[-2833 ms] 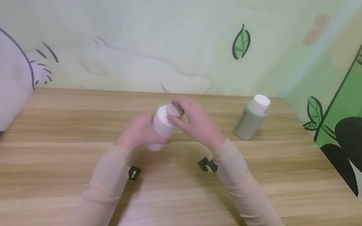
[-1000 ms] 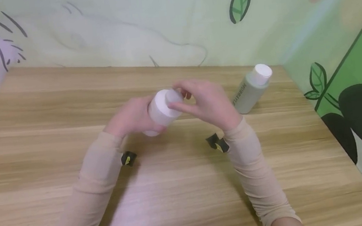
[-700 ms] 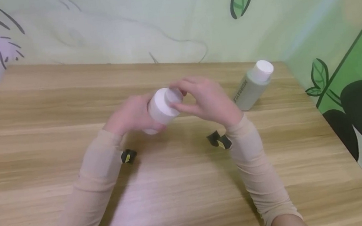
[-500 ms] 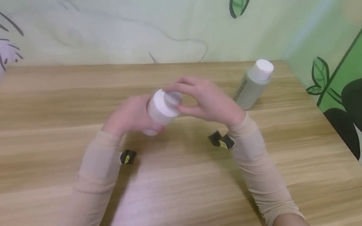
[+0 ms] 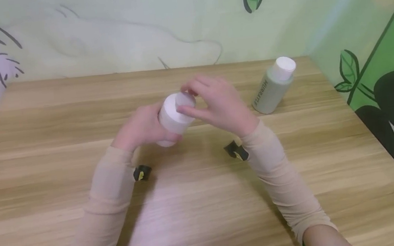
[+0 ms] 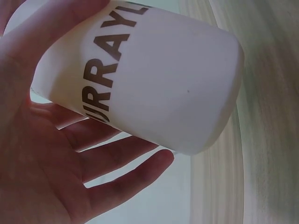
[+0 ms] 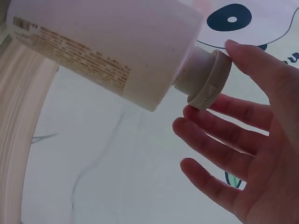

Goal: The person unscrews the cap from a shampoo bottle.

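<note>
My left hand point(image 5: 142, 127) grips a white bottle point(image 5: 174, 117) round its body, tilted and raised over the table. In the left wrist view, that bottle point(image 6: 177, 70) shows large dark lettering, and the thumb crosses its side. The fingers and thumb of my right hand point(image 5: 217, 104) pinch the bottle's pale round cap point(image 5: 185, 100). From the right wrist view, the cap point(image 7: 212, 81) sits at the end of a short neck, thumb on one side and fingertips on the other. Small brown print and a barcode mark this side of the bottle.
A second bottle point(image 5: 271, 90), grey-green with a white cap and the lettering MURRAYLE, stands at the back right of the wooden table point(image 5: 193, 220). Behind the table rises a painted wall point(image 5: 117, 30). Small black pieces with yellow marks point(image 5: 142, 173) are at both wrists.
My right fingers have shifted round the cap, loosening and regripping, while the left hand keeps hold of the bottle. The head view has tilted. The second bottle stays standing.
</note>
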`<move>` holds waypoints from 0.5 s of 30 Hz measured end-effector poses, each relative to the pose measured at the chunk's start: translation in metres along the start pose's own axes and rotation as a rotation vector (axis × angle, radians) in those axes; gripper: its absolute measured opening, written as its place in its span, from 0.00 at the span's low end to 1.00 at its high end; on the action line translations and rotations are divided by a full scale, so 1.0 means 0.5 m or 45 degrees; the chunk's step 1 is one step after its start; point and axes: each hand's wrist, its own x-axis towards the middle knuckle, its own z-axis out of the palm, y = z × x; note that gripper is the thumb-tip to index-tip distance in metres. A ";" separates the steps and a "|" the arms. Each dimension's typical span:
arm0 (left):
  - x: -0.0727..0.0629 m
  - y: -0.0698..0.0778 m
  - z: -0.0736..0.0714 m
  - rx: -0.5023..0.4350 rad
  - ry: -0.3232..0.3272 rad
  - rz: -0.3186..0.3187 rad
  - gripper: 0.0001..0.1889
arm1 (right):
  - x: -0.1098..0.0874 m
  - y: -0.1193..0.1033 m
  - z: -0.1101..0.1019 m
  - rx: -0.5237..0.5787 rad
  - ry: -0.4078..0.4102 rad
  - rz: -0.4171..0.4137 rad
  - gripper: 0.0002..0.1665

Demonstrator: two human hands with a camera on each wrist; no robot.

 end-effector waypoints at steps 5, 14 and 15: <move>-0.001 0.001 0.001 0.000 -0.002 0.003 0.39 | -0.003 0.010 0.001 0.078 0.036 -0.130 0.18; -0.006 0.001 -0.005 -0.023 -0.014 -0.015 0.36 | -0.004 0.019 -0.010 0.189 -0.069 -0.313 0.21; -0.006 0.000 -0.005 -0.021 -0.016 -0.016 0.36 | -0.005 0.020 -0.009 0.197 -0.075 -0.321 0.21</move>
